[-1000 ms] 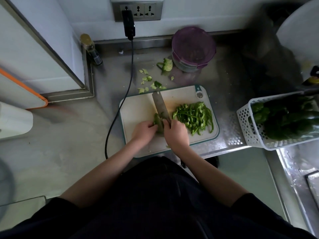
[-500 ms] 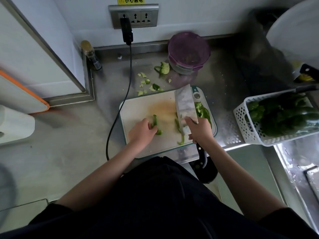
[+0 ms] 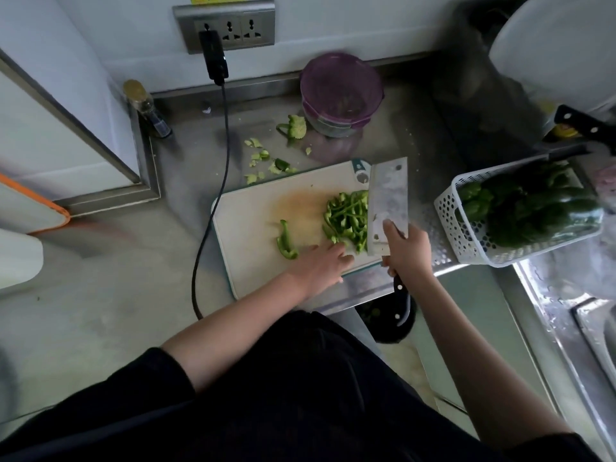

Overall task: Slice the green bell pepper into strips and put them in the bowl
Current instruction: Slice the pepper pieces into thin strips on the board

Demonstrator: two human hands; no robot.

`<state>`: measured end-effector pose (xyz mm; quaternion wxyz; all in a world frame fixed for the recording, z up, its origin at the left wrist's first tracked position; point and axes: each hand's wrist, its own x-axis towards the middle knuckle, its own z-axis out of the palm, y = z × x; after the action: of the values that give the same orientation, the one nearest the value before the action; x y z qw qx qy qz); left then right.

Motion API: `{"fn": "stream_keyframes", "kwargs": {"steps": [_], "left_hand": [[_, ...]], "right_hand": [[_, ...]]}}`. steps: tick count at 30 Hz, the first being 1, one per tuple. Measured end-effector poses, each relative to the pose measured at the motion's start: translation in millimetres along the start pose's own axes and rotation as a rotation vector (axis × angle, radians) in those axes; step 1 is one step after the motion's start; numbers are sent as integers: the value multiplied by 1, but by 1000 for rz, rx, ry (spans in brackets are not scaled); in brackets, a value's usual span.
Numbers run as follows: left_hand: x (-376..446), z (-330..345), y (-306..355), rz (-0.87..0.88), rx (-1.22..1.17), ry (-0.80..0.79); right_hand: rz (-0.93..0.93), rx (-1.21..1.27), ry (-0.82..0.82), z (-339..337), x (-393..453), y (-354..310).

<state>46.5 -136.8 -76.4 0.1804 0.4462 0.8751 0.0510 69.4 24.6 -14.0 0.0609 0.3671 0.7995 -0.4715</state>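
**Cleaver flat beside the pepper strips, one piece left apart**

At the centre of the frame a white cutting board (image 3: 253, 228) with a teal rim lies on a steel counter (image 3: 400, 135). The right hand (image 3: 408, 250) grips the dark handle of a cleaver (image 3: 388, 201), with the forefinger stretched up along the broad blade. The blade lies tilted with its flat side showing, its left edge right against a pile of green pepper strips (image 3: 346, 216) on the right part of the board. The left hand (image 3: 321, 266) rests on the lower part of the board with its fingers stretched out flat toward the lower end of the pile, holding nothing; its fingertips are just beside the strips. A single curved pepper piece (image 3: 286, 243) lies apart from the pile, left of it and just above the left hand.

Above the board, in the upper middle of the frame, a purple-rimmed bowl (image 3: 341, 91) stands near the back wall, well apart from the strips. What it contains cannot be made out. Between bowl and board lie the pepper core (image 3: 295, 126) and pale green scraps (image 3: 263, 160). At the right edge of the frame a white perforated basket (image 3: 466, 228) holds whole dark green peppers (image 3: 533, 208). A black cable (image 3: 216, 181) runs down from a plug in the wall socket (image 3: 230, 25), passing left of the board. A small bottle (image 3: 146, 108) with a gold cap stands at upper left.
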Motion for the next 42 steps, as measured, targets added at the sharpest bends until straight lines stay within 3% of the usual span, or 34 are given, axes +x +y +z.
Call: {"fn": "stream_keyframes", "kwargs": {"steps": [8,14,18,23,33,39,42], "left_hand": [[3,5,5,-158,-155,106],[15,-4,10,-631,-445,311],[23,-8,14,-780,-539,347],[20,0,26,-735,-386,255],[31,16,48,-813,-250,172],[27,10,47,-853,-291,170],[16,0,40,-819,-496,207]], "right_hand": [[50,29,-7,-12,4,14],[-110,-239,29,-34,34,15],[-201,-396,32,-39,55,17],[-240,-544,-78,-32,67,18],[-280,-518,-176,-27,71,23],[-290,-479,-175,-39,76,26],[-292,-453,-168,-40,77,28]]}}
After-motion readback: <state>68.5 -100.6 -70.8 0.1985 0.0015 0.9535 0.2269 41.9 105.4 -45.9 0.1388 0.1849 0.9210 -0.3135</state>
